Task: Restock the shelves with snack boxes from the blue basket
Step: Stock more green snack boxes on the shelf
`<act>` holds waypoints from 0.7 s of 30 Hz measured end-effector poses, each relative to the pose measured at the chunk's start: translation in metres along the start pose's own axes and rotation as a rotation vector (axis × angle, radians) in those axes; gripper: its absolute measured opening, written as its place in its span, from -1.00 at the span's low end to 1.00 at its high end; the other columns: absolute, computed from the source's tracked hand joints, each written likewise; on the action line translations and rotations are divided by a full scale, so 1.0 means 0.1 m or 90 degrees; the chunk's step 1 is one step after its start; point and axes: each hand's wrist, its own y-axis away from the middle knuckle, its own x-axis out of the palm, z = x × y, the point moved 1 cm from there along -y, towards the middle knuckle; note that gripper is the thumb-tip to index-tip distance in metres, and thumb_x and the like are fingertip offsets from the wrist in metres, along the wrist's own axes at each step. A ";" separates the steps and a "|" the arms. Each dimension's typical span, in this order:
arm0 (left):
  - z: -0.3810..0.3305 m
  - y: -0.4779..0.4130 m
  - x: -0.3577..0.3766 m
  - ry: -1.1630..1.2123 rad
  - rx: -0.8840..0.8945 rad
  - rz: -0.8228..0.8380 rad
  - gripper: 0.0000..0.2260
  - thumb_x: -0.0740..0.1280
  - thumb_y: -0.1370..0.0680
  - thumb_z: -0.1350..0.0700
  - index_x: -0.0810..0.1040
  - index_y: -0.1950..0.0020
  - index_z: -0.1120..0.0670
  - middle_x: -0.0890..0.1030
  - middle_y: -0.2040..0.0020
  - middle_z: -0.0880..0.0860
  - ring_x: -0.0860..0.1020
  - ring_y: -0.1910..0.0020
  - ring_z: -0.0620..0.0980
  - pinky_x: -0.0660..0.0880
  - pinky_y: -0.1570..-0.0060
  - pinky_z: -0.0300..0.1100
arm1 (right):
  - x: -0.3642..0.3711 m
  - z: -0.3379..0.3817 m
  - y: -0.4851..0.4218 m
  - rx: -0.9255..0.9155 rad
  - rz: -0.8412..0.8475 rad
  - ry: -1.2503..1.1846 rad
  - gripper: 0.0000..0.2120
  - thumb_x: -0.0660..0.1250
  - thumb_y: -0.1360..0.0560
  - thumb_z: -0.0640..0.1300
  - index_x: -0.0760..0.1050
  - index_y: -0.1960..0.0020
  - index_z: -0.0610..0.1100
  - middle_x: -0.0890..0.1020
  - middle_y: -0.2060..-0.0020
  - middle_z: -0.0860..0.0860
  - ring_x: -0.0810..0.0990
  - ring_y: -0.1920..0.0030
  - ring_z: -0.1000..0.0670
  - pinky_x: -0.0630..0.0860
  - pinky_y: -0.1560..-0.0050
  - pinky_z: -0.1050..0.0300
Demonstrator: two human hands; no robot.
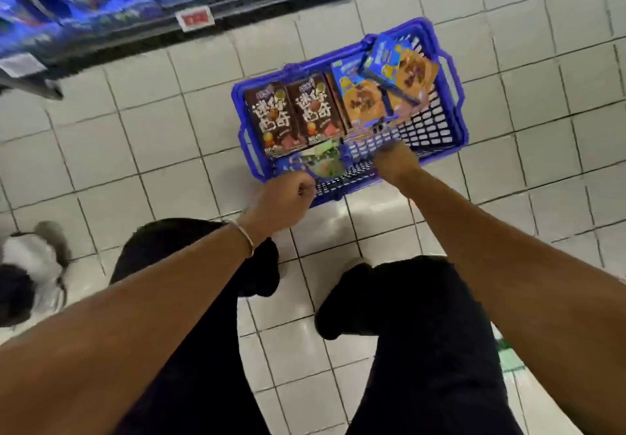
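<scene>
Blue basket (427, 131) of snack boxes (271, 119) on tiled floor (152, 136), left grip (282, 199) and right grip (394, 162) at its near rim.

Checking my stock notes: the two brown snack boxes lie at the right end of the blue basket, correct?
No. The head view shows the two brown snack boxes at the left end of the blue basket.

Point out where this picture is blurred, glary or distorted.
Head view: the shelves at the top left are smeared by motion blur. The brown snack boxes in the blue basket are fairly sharp, but the basket's near mesh ghosts around the right hand. A soft glare lies on the floor tiles below the basket, and their grid bows with wide-angle distortion.
</scene>
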 end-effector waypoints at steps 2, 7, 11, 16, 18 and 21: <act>0.17 -0.42 0.19 -0.093 0.063 -0.015 -0.82 0.31 -0.66 0.15 0.64 -0.13 0.23 0.63 -0.12 0.22 0.57 -0.11 0.21 0.50 -0.08 0.07 | 0.17 -0.06 -0.47 -0.036 -0.014 0.081 -0.67 0.17 -0.62 -0.24 0.50 -0.31 -0.36 0.55 -0.26 -0.33 0.53 -0.28 -0.29 0.48 -0.21 -0.01; 0.53 -1.18 0.48 -0.329 0.119 -0.060 -0.61 0.37 -0.60 -0.01 0.48 -0.41 0.06 0.47 -0.35 0.16 0.47 -0.32 0.26 0.52 -0.15 0.17 | 0.55 -0.16 -1.45 -0.104 0.050 0.220 -0.66 0.22 -0.62 -0.20 0.49 -0.33 -0.34 0.55 -0.27 -0.32 0.54 -0.29 -0.26 0.35 -0.01 0.12; 0.59 -1.36 0.67 -0.551 0.186 -0.159 -0.48 0.43 -0.52 -0.09 0.44 -0.38 0.12 0.43 -0.30 0.19 0.49 -0.23 0.26 0.54 0.06 0.12 | 0.79 -0.23 -1.89 -0.115 0.127 0.217 -0.77 0.13 -0.67 -0.24 0.48 0.08 -0.28 0.52 0.21 -0.29 0.62 0.34 -0.11 0.45 0.48 0.32; 0.54 -1.44 0.83 -0.597 0.164 -0.208 -0.36 0.53 -0.45 -0.14 0.41 -0.38 0.13 0.33 -0.39 0.22 0.37 -0.34 0.26 0.49 0.04 0.14 | 0.86 -0.29 -2.08 -0.070 0.160 0.047 -0.74 0.09 -0.69 -0.05 0.37 0.15 -0.06 0.43 0.22 -0.01 0.43 0.30 0.05 0.48 0.52 0.33; 0.55 -1.43 0.87 -0.587 0.154 -0.215 -0.35 0.54 -0.45 -0.12 0.39 -0.41 0.12 0.31 -0.40 0.20 0.34 -0.35 0.25 0.50 0.02 0.15 | 0.90 -0.28 -2.07 -0.006 0.204 -0.071 -0.77 0.11 -0.67 0.03 0.41 0.03 -0.08 0.47 0.18 -0.04 0.50 0.27 -0.02 0.60 0.19 0.15; 0.63 -1.40 0.90 -0.547 0.159 -0.224 -0.31 0.55 -0.45 -0.11 0.36 -0.47 0.07 0.28 -0.44 0.17 0.31 -0.36 0.21 0.50 -0.01 0.14 | 1.00 -0.24 -2.00 0.025 0.285 -0.158 -0.71 0.10 -0.65 0.05 0.49 -0.21 -0.06 0.64 0.10 -0.10 0.70 0.11 -0.06 0.66 0.00 -0.10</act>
